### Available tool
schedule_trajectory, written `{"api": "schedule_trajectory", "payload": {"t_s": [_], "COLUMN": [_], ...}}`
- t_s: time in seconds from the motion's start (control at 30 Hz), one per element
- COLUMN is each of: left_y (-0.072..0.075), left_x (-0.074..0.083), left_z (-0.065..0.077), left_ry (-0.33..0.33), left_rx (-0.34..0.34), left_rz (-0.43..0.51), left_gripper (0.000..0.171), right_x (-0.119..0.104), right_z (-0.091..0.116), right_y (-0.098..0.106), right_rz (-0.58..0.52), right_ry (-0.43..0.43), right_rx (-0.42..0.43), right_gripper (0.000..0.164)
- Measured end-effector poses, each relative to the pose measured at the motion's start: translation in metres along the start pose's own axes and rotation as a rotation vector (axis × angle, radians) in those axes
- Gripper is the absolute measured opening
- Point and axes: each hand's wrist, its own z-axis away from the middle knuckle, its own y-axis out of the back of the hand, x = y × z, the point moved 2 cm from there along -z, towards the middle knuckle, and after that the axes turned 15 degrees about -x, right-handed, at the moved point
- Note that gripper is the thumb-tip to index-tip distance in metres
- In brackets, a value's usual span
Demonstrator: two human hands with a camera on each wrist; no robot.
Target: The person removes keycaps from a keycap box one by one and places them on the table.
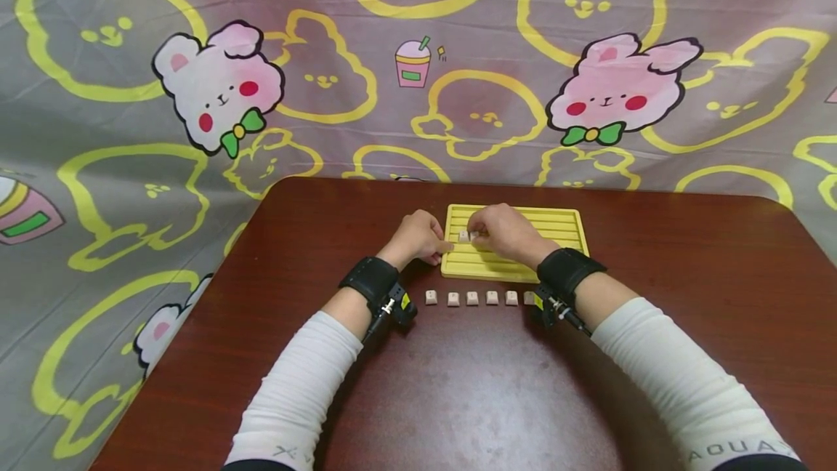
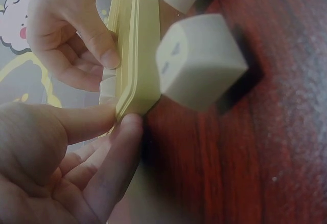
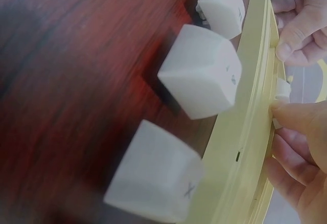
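Note:
A yellow ridged tray (image 1: pixel 489 269) lies on the table. My left hand (image 1: pixel 418 234) pinches its left edge, thumb (image 2: pixel 87 124) over the rim and forefinger against the outer wall. Over the tray's left part, my right hand (image 1: pixel 506 230) pinches a white keycap (image 1: pixel 474 236) between thumb and fingers, low on one of the grooves. Right beside it another white keycap (image 1: pixel 463 236) sits in the same groove. My right fingers hide much of the pinched keycap.
Several white keycaps (image 1: pixel 472 299) stand in a row on the brown table (image 1: pixel 471 391) along the tray's near side. The rightmost one is partly covered by the right wrist camera (image 1: pixel 548 305). A patterned cloth (image 1: pixel 458 42) hangs behind the table.

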Motion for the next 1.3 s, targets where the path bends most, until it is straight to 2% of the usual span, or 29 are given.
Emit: {"api": "schedule_trajectory", "payload": {"t_s": [0.73, 1.3], "left_y": [0.000, 0.001], "left_x": [-0.001, -0.002], "left_z": [-0.001, 0.000], "left_ry": [-0.002, -0.009], "left_rx": [0.007, 0.006], "left_rz": [0.003, -0.009], "left_gripper": [0.016, 0.018], "right_x": [0.002, 0.005], "right_z": [0.006, 0.028], "right_y": [0.002, 0.015], "right_rz": [-0.015, 0.039], "right_ry": [-0.003, 0.004], "right_rx": [0.017, -0.004], "right_gripper": [0.013, 0.017]}}
